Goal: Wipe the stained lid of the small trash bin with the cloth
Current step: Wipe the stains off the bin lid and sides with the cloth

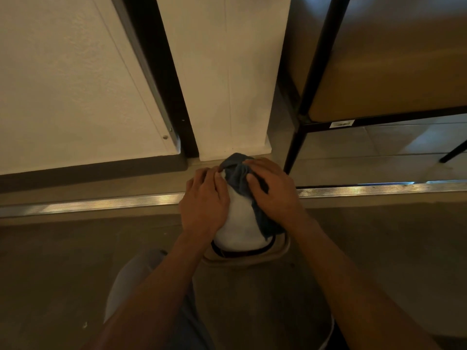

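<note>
Both hands sit on the bin's white lid (236, 223): the left hand (203, 198) rests flat, fingers fairly straight, steadying its left side, while the right hand (271, 195) presses the blue cloth (240, 179) against the far right part with spread fingers. The lid lies directly beneath the hands, its long axis running near to far, so the right hand is placed to sweep toward the near edge. It looks domed and smooth; no stain shows on the bare part. The bin (283, 251) stands on the floor (75, 261) near a white wall (227, 84).
</note>
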Motion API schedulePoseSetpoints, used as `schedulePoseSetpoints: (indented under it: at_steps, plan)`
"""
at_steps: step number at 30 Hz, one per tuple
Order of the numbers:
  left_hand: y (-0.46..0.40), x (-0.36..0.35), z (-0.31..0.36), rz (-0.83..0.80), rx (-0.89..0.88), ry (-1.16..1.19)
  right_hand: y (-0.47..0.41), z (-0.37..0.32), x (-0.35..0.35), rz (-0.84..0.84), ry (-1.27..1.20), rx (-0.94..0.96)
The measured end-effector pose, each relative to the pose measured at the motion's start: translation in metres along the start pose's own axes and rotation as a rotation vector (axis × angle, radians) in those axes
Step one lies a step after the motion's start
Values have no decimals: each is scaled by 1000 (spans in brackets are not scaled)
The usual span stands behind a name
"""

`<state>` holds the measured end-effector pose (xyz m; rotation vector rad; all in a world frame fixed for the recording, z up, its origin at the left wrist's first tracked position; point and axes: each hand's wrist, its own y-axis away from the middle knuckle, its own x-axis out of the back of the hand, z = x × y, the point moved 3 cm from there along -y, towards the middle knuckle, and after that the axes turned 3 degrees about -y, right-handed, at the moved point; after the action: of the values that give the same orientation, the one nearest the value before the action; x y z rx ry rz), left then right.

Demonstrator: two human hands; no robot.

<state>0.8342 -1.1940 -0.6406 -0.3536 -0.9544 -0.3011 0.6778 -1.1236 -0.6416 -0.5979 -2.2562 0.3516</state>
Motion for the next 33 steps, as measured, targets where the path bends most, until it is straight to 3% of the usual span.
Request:
schedulePoseSetpoints:
  at_steps: [2,7,11,16,23,27,33]
  plan:
    - [1,2,0,-5,-11,-1,18,-1,-1,103,-66,-50]
    - [3,4,4,-34,1,12,66,-3,-8,300,-374,-468]
    - [5,4,5,-34,-6,33,76,-5,-6,328,-496,-625]
    - [6,1,5,-67,-24,45,100,-13,-10,372,-413,-750]
    - [4,-1,5,-46,-55,21,126,-23,-15,397,-277,-703]
    - [1,0,6,-31,-105,35,110,-11,-8,387,-414,-687]
    - [4,2,9,-20,-138,30,54,26,5,155,-570,-753]
